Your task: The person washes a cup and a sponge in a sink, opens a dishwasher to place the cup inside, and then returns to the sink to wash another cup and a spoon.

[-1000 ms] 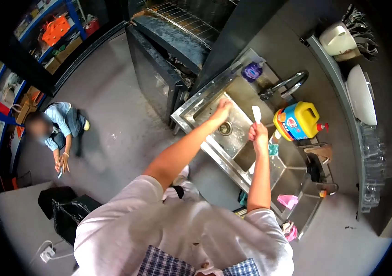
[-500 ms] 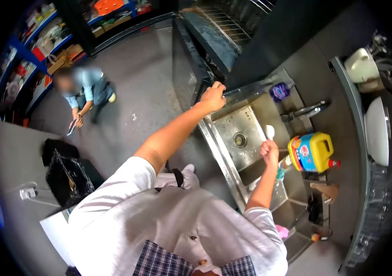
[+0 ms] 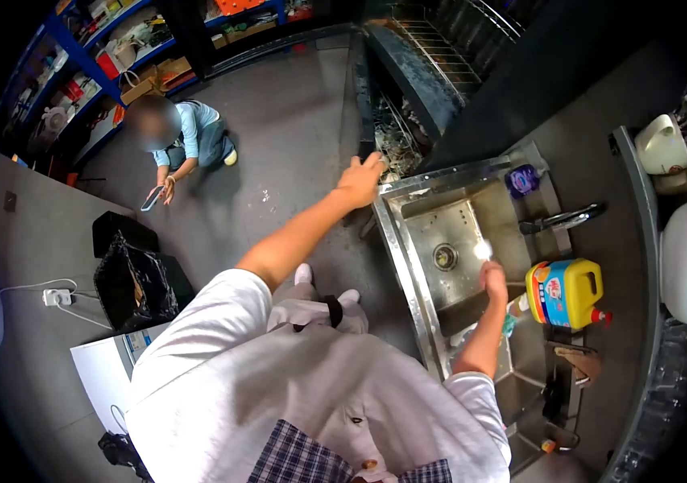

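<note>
My left hand (image 3: pixel 360 181) reaches forward with its fingers hooked over the top edge of a dark cabinet door (image 3: pixel 360 121) beside the sink. Behind that door, glassy or metallic items (image 3: pixel 398 137) show in the gap. My right hand (image 3: pixel 493 278) is closed over the steel sink (image 3: pixel 408 266), holding a white spoon (image 3: pixel 484 250) by its handle. The spoon's bowl is smeared by motion and points toward the faucet end of the basin. The drain (image 3: pixel 445 257) lies to its left.
A yellow detergent jug (image 3: pixel 562 293), a purple bottle (image 3: pixel 522 180) and a faucet (image 3: pixel 561 219) line the sink's right side. A shelf with a white jug (image 3: pixel 662 146) and bowl (image 3: pixel 679 263) is farther right. A person (image 3: pixel 186 141) crouches at left with a phone; a black bin (image 3: pixel 138 282) stands nearer.
My left hand has drawn the cabinet door back toward me and left, widening the gap and showing the items inside. The right hand still holds the spoon, which has blurred. The view has shifted.
</note>
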`<control>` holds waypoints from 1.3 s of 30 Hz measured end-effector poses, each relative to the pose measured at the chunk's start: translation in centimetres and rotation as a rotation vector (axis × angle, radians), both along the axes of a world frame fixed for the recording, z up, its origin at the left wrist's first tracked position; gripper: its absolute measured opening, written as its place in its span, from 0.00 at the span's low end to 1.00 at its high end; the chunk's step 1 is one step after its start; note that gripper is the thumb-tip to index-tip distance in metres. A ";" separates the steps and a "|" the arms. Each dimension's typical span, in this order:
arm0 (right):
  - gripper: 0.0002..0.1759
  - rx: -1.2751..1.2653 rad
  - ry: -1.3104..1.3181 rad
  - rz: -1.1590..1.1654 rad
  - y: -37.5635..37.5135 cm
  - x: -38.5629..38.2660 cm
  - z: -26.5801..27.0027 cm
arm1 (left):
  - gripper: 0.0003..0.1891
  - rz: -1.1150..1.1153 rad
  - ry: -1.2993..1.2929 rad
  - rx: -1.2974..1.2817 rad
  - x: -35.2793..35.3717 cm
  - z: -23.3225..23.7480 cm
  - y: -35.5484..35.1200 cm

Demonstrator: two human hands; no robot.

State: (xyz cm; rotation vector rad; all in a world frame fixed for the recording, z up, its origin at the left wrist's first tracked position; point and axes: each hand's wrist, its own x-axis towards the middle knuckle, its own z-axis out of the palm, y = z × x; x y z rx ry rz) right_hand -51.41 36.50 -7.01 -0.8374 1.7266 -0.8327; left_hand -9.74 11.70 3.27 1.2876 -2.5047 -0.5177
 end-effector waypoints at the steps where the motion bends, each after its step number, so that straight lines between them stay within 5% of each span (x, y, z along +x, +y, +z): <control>1: 0.20 0.021 0.009 -0.001 0.4 0.6 -0.5 | 0.27 0.002 0.007 -0.005 1.5 0.1 0.1; 6: 0.20 0.147 0.099 -0.033 -0.5 2.5 2.9 | 0.30 -0.037 -0.005 -0.025 7.7 0.3 -0.7; 9: 0.14 -0.273 -0.819 -0.388 -1.4 3.4 6.5 | 0.29 -0.059 -0.016 -0.031 10.9 1.1 -1.1; 12: 0.19 0.294 0.128 0.013 -2.1 1.5 1.5 | 0.28 -0.062 -0.060 -0.058 13.5 1.5 -1.6; 13: 0.21 0.251 0.877 0.221 -1.7 -0.5 -5.4 | 0.27 -0.057 -0.086 -0.068 14.1 1.4 -2.0; 14: 0.20 0.279 0.772 0.168 -2.2 0.6 -4.5 | 0.27 -0.079 -0.092 -0.085 14.9 1.6 -2.6; 16: 0.19 0.214 -0.062 -0.260 -3.4 2.6 -1.8 | 0.27 -0.094 -0.091 -0.108 16.3 1.4 -3.1; 19: 0.18 0.007 -0.291 -0.404 -6.7 8.2 5.6 | 0.24 0.023 0.038 -0.195 17.7 2.6 -2.9; 24: 0.18 -0.073 -0.416 -0.081 -15.2 18.4 11.0 | 0.21 0.319 0.124 -0.343 18.7 5.6 -8.5; 31: 0.10 0.016 -0.964 -0.149 -34.5 28.1 2.9 | 0.34 0.207 0.152 -0.217 23.5 2.0 -19.0; 34: 0.09 0.066 -1.000 -0.248 -43.3 27.7 -4.5 | 0.38 0.197 0.214 -0.017 25.8 1.1 -21.4; 36: 0.11 0.047 -0.939 -0.539 -49.1 28.0 -5.6 | 0.41 0.118 0.207 0.081 27.1 1.1 -22.8; 38: 0.13 -0.222 -0.635 -0.351 -53.1 27.0 -8.3 | 0.44 0.036 0.174 0.170 27.4 1.2 -22.9; 39: 0.14 -0.174 -0.708 -0.447 -55.4 26.9 -8.2 | 0.46 0.008 0.181 0.255 27.3 1.3 -23.1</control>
